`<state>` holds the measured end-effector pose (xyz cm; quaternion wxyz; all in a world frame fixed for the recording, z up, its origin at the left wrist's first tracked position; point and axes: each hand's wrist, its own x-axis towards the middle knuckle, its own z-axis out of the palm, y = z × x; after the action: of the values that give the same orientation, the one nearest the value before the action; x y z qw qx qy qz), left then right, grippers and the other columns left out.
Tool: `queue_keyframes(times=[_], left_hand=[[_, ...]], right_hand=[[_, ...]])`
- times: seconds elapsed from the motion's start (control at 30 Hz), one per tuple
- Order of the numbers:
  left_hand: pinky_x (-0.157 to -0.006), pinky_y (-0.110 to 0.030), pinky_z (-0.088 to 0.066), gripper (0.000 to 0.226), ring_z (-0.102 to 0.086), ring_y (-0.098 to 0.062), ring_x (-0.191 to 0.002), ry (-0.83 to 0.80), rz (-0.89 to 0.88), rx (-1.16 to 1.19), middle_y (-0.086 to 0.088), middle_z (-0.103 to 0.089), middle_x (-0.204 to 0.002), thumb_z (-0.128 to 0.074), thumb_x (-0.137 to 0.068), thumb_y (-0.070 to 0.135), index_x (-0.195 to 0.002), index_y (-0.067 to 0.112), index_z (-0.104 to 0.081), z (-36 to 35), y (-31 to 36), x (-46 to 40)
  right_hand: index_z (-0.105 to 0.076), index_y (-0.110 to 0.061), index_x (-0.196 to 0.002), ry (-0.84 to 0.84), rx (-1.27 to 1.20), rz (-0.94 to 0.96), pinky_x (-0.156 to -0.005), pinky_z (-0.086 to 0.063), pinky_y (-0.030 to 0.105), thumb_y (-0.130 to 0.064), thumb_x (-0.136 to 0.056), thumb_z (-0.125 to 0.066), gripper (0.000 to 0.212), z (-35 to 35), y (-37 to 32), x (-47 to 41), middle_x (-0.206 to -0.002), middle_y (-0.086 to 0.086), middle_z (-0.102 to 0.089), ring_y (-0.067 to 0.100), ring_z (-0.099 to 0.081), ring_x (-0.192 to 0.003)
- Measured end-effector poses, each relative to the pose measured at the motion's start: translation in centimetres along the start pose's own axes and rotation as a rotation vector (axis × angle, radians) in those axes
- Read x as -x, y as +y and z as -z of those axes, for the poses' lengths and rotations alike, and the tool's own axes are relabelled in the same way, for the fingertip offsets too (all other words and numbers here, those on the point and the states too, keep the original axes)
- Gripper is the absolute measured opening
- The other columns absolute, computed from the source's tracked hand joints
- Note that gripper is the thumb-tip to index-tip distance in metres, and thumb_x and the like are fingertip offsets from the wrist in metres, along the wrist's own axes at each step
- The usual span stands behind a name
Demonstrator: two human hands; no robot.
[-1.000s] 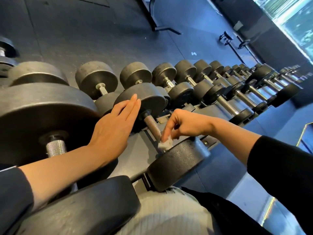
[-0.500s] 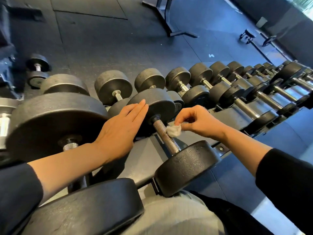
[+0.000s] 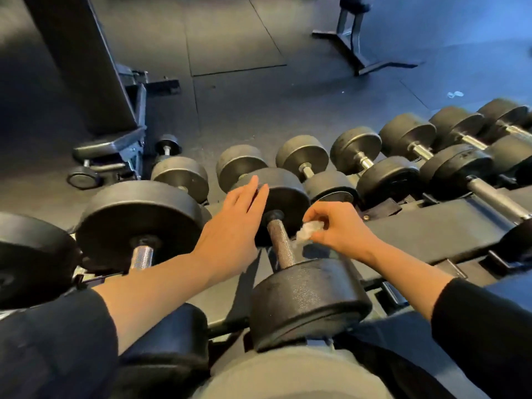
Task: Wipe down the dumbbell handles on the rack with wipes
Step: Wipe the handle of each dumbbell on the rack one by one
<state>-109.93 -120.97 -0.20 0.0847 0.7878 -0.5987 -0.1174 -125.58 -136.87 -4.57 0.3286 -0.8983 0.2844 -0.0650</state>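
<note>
R hand (image 3: 335, 226) pinches the wadded wipe (image 3: 307, 229), now lifted up the knurled handle (image 3: 280, 245) from its lower end to just beside the top, L hand (image 3: 230, 231) flat and open on far head (image 3: 283, 194), so this handle's prob nearly done.

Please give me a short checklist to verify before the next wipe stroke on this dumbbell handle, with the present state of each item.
1. Wipe in grip: ok, the right hand pinches it.
2. Wipe on the handle: not ok, it sits just beside the bar, to its right.
3. Dumbbell steadied: ok, the left hand lies flat against the far head.
4. Handle free to reach: ok, nothing covers it between the heads.
5. Dumbbell seated on the rack: ok, the near head rests at the rack's front edge.
6. Wipe moist enough: cannot tell.
</note>
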Motion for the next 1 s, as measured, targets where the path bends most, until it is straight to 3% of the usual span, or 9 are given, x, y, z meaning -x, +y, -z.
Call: queue_keyframes(times=[0.1,0.27,0.43,0.53,0.67,0.8,1.0], left_hand=[[-0.114,-0.034,-0.02,0.083,0.006,-0.017,-0.145,0.016,0.168,0.131,-0.001,0.008,-0.159,-0.05,-0.089,0.001,-0.151,0.016,0.003,-1.0,2.1,0.0],[-0.118,-0.037,-0.016,0.08,0.005,-0.012,-0.145,0.029,0.344,0.285,0.004,0.01,-0.159,-0.047,-0.09,0.001,-0.152,0.016,0.001,-2.4,4.0,0.4],[-0.117,-0.033,-0.019,0.083,0.004,-0.006,-0.145,0.03,0.374,0.222,0.01,0.008,-0.159,-0.047,-0.09,-0.004,-0.151,0.022,0.002,-2.4,4.0,0.4],[-0.113,-0.029,-0.021,0.084,0.002,-0.008,-0.145,0.032,0.402,0.176,0.01,0.007,-0.159,-0.05,-0.089,-0.004,-0.152,0.023,0.0,-2.3,4.5,0.1],[-0.11,-0.026,-0.024,0.085,0.0,-0.009,-0.145,0.033,0.432,0.132,0.011,0.007,-0.159,-0.053,-0.089,-0.003,-0.152,0.025,-0.002,-2.3,4.8,-0.1],[-0.11,-0.028,-0.027,0.083,-0.001,-0.009,-0.145,0.037,0.446,0.103,0.011,0.005,-0.159,-0.053,-0.089,-0.001,-0.152,0.025,-0.005,-2.2,5.0,-0.1],[-0.112,-0.029,-0.025,0.081,-0.002,-0.009,-0.145,0.064,0.433,0.036,0.009,-0.005,-0.159,-0.05,-0.089,-0.003,-0.152,0.024,-0.006,-2.1,5.2,0.2]], right_hand=[[-0.072,-0.019,-0.086,-0.066,0.063,0.019,-0.071,-0.038,0.019,-0.01,-0.072,-0.075,0.018,-0.9,1.2,0.2,-0.085,-0.01,-0.058,0.007,-0.052,-0.079],[-0.073,-0.017,-0.09,0.009,-0.101,0.017,-0.079,-0.048,0.028,-0.009,-0.074,-0.073,0.018,-2.7,1.0,-0.2,-0.09,-0.002,-0.07,0.013,-0.06,-0.084],[-0.072,-0.021,-0.084,0.052,-0.322,-0.014,-0.076,-0.053,0.028,-0.005,-0.075,-0.072,0.018,-3.4,1.1,-0.6,-0.082,-0.006,-0.069,0.009,-0.062,-0.078],[-0.068,-0.024,-0.077,-0.088,-0.485,-0.005,-0.072,-0.057,0.03,-0.006,-0.072,-0.078,0.021,-3.2,1.9,0.1,-0.077,-0.008,-0.068,0.007,-0.064,-0.073],[-0.07,-0.026,-0.074,-0.269,-0.569,0.075,-0.069,-0.052,0.018,-0.004,-0.071,-0.078,0.024,-2.2,2.8,1.3,-0.075,-0.009,-0.068,0.003,-0.065,-0.074],[-0.069,-0.027,-0.071,-0.117,-0.655,0.02,-0.066,-0.052,0.014,0.0,-0.07,-0.078,0.028,-1.5,2.6,1.2,-0.074,-0.011,-0.068,0.001,-0.065,-0.072],[-0.074,-0.013,-0.078,-0.244,-0.706,0.079,-0.07,-0.058,0.027,-0.003,-0.069,-0.079,0.015,0.5,0.6,0.5,-0.077,0.0,-0.071,0.012,-0.068,-0.072]])
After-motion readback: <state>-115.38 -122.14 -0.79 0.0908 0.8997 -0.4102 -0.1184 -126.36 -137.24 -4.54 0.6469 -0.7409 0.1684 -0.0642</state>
